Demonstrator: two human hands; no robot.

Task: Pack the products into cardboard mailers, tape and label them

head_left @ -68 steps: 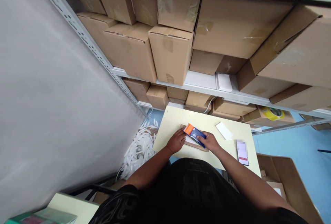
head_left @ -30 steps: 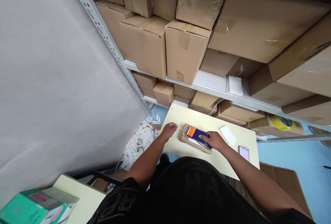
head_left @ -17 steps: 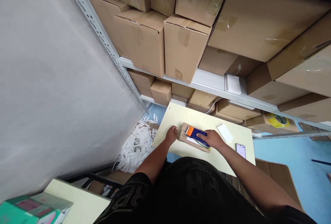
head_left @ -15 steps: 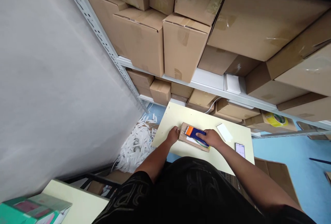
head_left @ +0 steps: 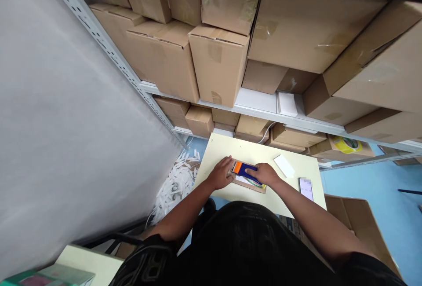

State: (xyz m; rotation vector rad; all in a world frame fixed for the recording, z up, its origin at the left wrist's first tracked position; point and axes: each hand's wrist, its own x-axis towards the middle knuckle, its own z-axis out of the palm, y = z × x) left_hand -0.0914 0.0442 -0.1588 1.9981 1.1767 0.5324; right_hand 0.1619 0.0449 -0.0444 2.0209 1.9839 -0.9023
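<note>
A flat brown cardboard parcel (head_left: 254,185) lies on a small pale yellow table (head_left: 224,149). On top of it is a blue tool with an orange end (head_left: 240,169). My right hand (head_left: 265,174) is closed on the blue part of that tool and presses it onto the parcel. My left hand (head_left: 221,173) rests with its fingers laid over the parcel's left end, next to the orange tip. A strip of white label shows on the parcel under the tool.
A white card (head_left: 284,165) and a phone (head_left: 306,188) lie on the table's right side. Metal shelving (head_left: 260,103) packed with cardboard boxes stands behind. White paper strips (head_left: 174,185) litter the floor at left. An open carton (head_left: 359,215) sits at right, a tape roll (head_left: 346,144) beyond.
My left hand left the parcel, hovered over the table's left edge, then came back onto the parcel's left end. My right hand stayed on the blue tool.
</note>
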